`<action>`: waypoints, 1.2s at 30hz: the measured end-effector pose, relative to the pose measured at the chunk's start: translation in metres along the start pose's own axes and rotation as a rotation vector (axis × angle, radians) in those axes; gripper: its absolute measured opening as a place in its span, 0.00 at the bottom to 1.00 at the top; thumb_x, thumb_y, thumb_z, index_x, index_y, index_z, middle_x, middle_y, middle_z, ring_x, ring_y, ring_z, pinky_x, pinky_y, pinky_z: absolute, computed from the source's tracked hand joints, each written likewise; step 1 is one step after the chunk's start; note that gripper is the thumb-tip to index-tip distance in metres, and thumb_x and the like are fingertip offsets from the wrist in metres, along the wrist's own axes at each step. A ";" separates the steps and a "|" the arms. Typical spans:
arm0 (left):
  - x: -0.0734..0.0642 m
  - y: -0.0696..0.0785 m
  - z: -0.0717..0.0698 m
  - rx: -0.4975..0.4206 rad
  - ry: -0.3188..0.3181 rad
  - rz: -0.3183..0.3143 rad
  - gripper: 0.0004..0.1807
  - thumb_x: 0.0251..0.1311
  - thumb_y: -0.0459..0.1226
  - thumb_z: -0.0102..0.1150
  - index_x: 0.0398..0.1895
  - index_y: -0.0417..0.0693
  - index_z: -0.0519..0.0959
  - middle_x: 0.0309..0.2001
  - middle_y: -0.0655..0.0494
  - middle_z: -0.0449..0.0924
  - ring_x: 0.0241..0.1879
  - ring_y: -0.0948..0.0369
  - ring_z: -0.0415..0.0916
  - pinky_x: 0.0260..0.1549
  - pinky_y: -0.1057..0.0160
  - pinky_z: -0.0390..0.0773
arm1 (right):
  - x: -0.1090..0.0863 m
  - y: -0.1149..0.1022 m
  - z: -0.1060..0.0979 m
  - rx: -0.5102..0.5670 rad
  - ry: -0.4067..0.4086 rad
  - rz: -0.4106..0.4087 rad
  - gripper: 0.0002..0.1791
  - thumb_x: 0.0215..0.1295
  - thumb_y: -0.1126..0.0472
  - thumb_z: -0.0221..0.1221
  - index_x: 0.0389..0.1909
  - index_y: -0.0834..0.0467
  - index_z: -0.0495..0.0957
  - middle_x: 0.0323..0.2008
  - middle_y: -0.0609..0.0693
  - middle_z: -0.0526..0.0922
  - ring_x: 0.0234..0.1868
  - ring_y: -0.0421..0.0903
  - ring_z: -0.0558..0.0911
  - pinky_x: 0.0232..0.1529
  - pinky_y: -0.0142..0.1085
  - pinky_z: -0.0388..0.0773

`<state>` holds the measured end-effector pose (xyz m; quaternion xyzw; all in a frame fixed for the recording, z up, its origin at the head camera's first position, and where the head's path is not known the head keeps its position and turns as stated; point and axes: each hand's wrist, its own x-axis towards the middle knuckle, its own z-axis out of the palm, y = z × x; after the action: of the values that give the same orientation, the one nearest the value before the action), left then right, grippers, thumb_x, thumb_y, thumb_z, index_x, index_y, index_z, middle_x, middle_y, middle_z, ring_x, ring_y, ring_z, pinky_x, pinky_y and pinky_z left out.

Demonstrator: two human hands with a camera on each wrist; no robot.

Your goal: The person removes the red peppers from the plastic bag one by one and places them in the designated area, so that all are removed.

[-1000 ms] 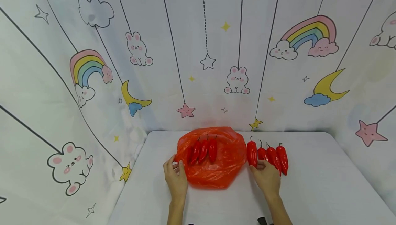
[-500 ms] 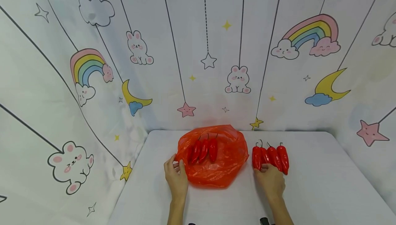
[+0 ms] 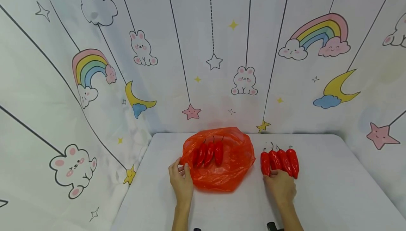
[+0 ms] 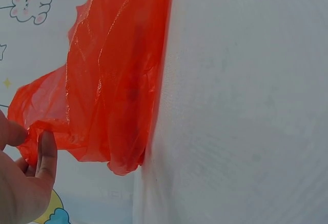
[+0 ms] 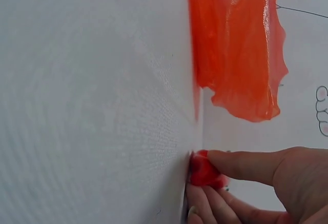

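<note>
An orange-red plastic bag [image 3: 219,183] lies spread with its mouth toward me, and several red chili peppers [image 3: 218,153] show inside it. My left hand [image 3: 182,181] pinches the bag's left edge between thumb and fingers; the left wrist view shows the film [image 4: 110,80] gathered at the fingertips. To the right, several more red peppers [image 3: 284,162] lie side by side, stems pointing away. My right hand [image 3: 282,187] holds the lower end of the leftmost red chili pepper [image 3: 265,163], thumb against it and fingers beside it. In the right wrist view only that pepper's tip [image 5: 202,168] shows clearly.
Beneath everything is a white table [image 3: 330,188], its back edge against a cloth backdrop [image 3: 177,47] printed with rabbits, stars and rainbows. Dark strap ends [image 3: 271,226] show at the bottom by the wrists.
My right hand has moved right with the pepper, away from the bag's edge and up against the other peppers. That row has shifted slightly right. The left hand keeps its grip on the bag.
</note>
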<state>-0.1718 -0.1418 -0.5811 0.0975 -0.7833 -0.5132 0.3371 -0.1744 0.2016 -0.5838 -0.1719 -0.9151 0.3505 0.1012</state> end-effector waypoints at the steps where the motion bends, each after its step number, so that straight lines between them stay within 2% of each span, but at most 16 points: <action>1: 0.000 0.000 0.000 0.000 0.000 0.001 0.22 0.74 0.34 0.60 0.68 0.43 0.75 0.55 0.50 0.74 0.45 0.59 0.78 0.43 0.74 0.80 | 0.001 0.001 0.000 -0.003 0.003 0.006 0.23 0.56 0.57 0.73 0.44 0.72 0.86 0.32 0.64 0.88 0.30 0.61 0.85 0.23 0.49 0.82; 12: 0.001 0.000 0.000 -0.005 0.014 0.026 0.21 0.73 0.33 0.60 0.68 0.43 0.75 0.54 0.49 0.74 0.44 0.59 0.78 0.42 0.74 0.81 | 0.003 0.008 -0.001 -0.029 -0.010 0.065 0.21 0.56 0.54 0.73 0.39 0.71 0.87 0.27 0.61 0.87 0.26 0.55 0.82 0.19 0.42 0.75; 17: 0.000 -0.001 0.000 -0.007 0.011 0.016 0.21 0.74 0.33 0.60 0.68 0.41 0.75 0.55 0.49 0.74 0.44 0.58 0.78 0.42 0.74 0.81 | 0.002 0.007 -0.004 -0.044 -0.035 0.078 0.17 0.58 0.54 0.72 0.26 0.66 0.85 0.17 0.54 0.82 0.21 0.51 0.77 0.18 0.39 0.71; 21: 0.000 0.000 0.000 -0.006 0.009 0.014 0.21 0.74 0.33 0.60 0.68 0.40 0.75 0.55 0.49 0.74 0.45 0.57 0.78 0.43 0.74 0.80 | 0.001 0.005 -0.007 -0.054 -0.061 0.093 0.18 0.60 0.52 0.71 0.18 0.60 0.81 0.12 0.51 0.77 0.18 0.49 0.75 0.18 0.38 0.69; 26: 0.000 0.000 0.000 -0.014 0.014 0.024 0.21 0.73 0.33 0.60 0.67 0.41 0.75 0.55 0.49 0.74 0.45 0.58 0.78 0.43 0.75 0.80 | 0.002 0.006 -0.009 -0.062 -0.064 0.106 0.18 0.59 0.52 0.72 0.24 0.64 0.84 0.13 0.50 0.78 0.20 0.50 0.76 0.20 0.39 0.71; 30: 0.000 -0.001 0.000 -0.021 0.022 0.039 0.21 0.73 0.32 0.60 0.67 0.41 0.75 0.54 0.49 0.75 0.44 0.58 0.78 0.42 0.75 0.80 | 0.004 0.005 -0.008 -0.055 -0.033 0.101 0.17 0.60 0.52 0.72 0.30 0.66 0.87 0.15 0.51 0.81 0.22 0.51 0.78 0.19 0.40 0.71; 36: 0.001 -0.001 0.001 -0.022 0.026 0.044 0.21 0.73 0.32 0.60 0.67 0.42 0.75 0.54 0.49 0.75 0.44 0.59 0.78 0.42 0.75 0.80 | 0.008 0.000 -0.010 -0.035 0.015 0.075 0.19 0.58 0.51 0.74 0.32 0.66 0.87 0.18 0.52 0.83 0.25 0.53 0.80 0.19 0.40 0.74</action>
<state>-0.1731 -0.1424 -0.5818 0.0830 -0.7750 -0.5130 0.3595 -0.1783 0.2105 -0.5762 -0.2105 -0.9132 0.3367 0.0917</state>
